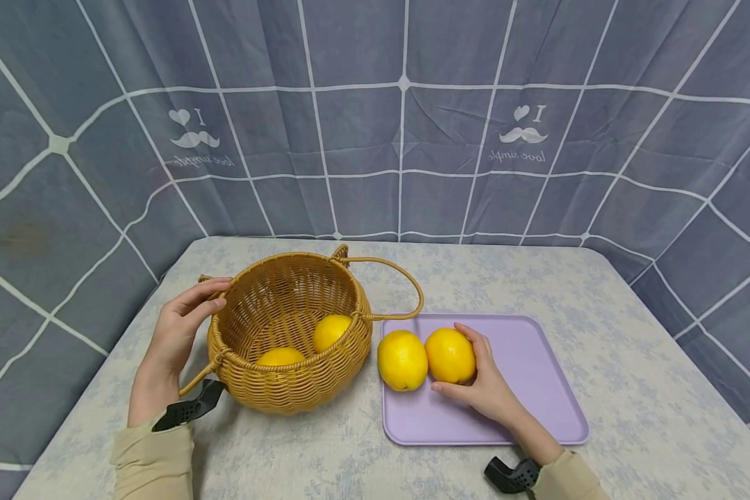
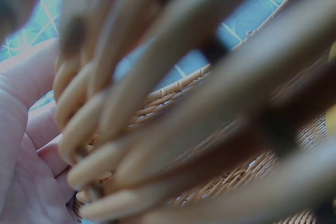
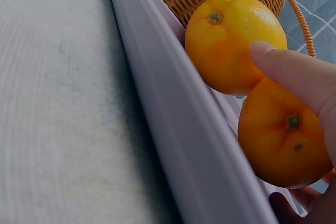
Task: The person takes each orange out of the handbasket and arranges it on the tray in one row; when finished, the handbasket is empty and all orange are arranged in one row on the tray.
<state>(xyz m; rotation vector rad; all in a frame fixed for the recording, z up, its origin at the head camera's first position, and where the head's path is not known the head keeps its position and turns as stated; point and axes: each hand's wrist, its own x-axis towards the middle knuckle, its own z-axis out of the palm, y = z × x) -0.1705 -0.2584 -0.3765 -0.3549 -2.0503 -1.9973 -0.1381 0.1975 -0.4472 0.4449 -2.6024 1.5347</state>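
Note:
A brown wicker basket (image 1: pixel 290 392) stands left of centre with two oranges (image 1: pixel 331 332) inside. My left hand (image 1: pixel 175 333) holds its left rim, and the left wrist view has the fingers up against blurred wicker strands (image 2: pixel 89 108). On the lilac tray (image 1: pixel 525 375), two more oranges sit side by side. My right hand (image 1: pixel 481 385) grips the right-hand orange (image 1: pixel 448 355), thumb on the near side and fingers round the far side. The left-hand orange (image 1: pixel 403 361) lies close against it; in the right wrist view my thumb (image 3: pixel 294 72) overlaps this orange (image 3: pixel 231 40).
One looped basket handle (image 1: pixel 412 278) sticks out to the right, reaching over the tray's back left corner. The other handle (image 1: pixel 196 378) hangs by my left wrist. A pale patterned cloth (image 1: pixel 637 361) covers the table, with a grey-blue checked curtain (image 1: pixel 362 132) behind.

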